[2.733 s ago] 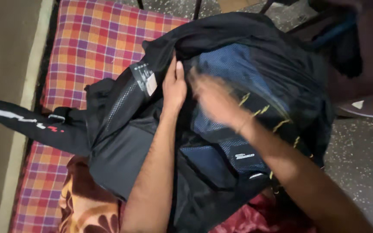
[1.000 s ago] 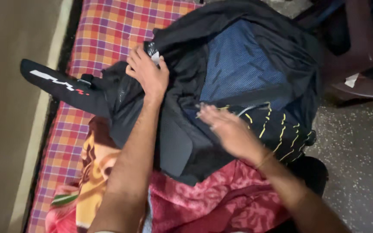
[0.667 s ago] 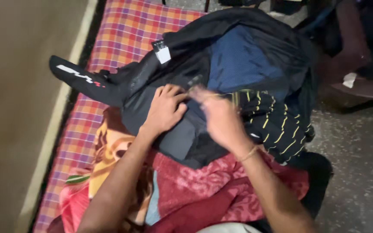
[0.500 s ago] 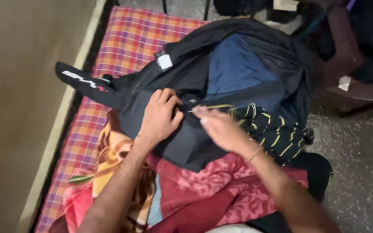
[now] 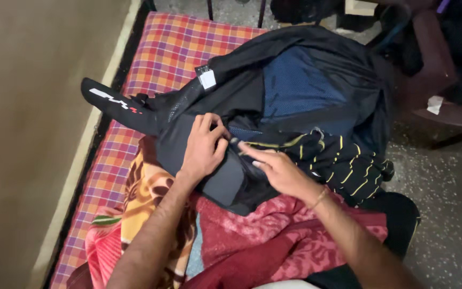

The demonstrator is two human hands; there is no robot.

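Head view. My backpack (image 5: 295, 101) lies open on the bed, over the checked mattress (image 5: 177, 48), its long axis running from lower left to upper right, with the top toward the far right. One black strap (image 5: 116, 104) with a red and white mark sticks out to the left, pointing at the wall (image 5: 33, 134). A white tag (image 5: 207, 79) hangs at the upper edge of the opening.

My left hand (image 5: 203, 147) rests on the grey front panel, its grip closed on the edge of the fabric beside the zip line. My right hand (image 5: 279, 170) lies just beside it, fingers (image 5: 249, 151) stretched toward the same seam; I cannot tell whether they pinch a zip pull.

Inside the backpack, a blue mesh lining (image 5: 300, 88) shows. A black cloth with yellow stripes (image 5: 338, 158) hangs out of the opening to the right, touching my right wrist.

A red blanket (image 5: 252, 241) lies under the bag's near end, and a flowered orange sheet (image 5: 135, 214) under my left forearm. A dark chair (image 5: 439, 80) stands on the speckled floor (image 5: 450, 176) to the right.
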